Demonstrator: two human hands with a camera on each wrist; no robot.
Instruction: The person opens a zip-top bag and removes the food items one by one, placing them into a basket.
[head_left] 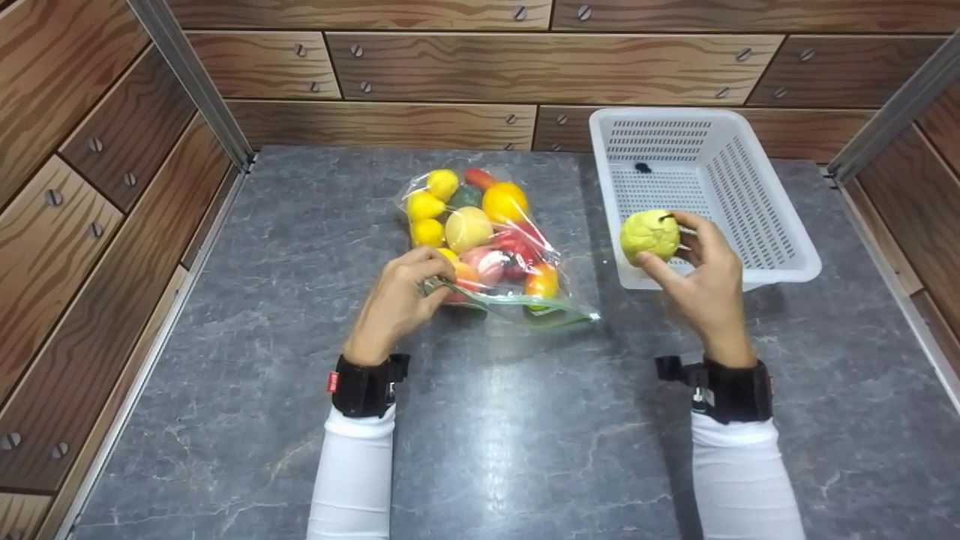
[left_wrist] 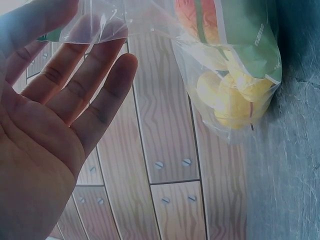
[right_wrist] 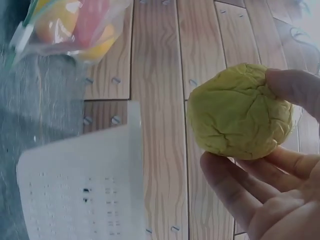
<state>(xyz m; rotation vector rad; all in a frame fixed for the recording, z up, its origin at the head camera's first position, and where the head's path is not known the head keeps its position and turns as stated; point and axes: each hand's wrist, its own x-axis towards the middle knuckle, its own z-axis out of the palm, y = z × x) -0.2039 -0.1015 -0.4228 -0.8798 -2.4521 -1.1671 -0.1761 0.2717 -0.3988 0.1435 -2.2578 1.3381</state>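
Note:
A clear zip bag [head_left: 559, 296] full of mixed fruit lies on the grey table, its green zip edge toward me. My left hand [head_left: 401, 300] pinches that edge at its left end; the left wrist view shows the plastic [left_wrist: 107, 22] between thumb and fingers. Several yellow fruits, an orange fruit [head_left: 505, 202] and red ones show through the plastic. My right hand [head_left: 701, 277] holds a wrinkled yellow-green fruit [head_left: 649, 236] with a dark stem, thumb on one side and fingers on the other. It is raised over the near left corner of a white plastic basket [head_left: 780, 202].
A small dark thing [head_left: 643, 167] lies on the basket's slotted floor. Wood-patterned panels [head_left: 555, 67] wall off the back and both sides of the grey table [head_left: 300, 225]. Grey metal posts [head_left: 199, 75] stand at the rear corners.

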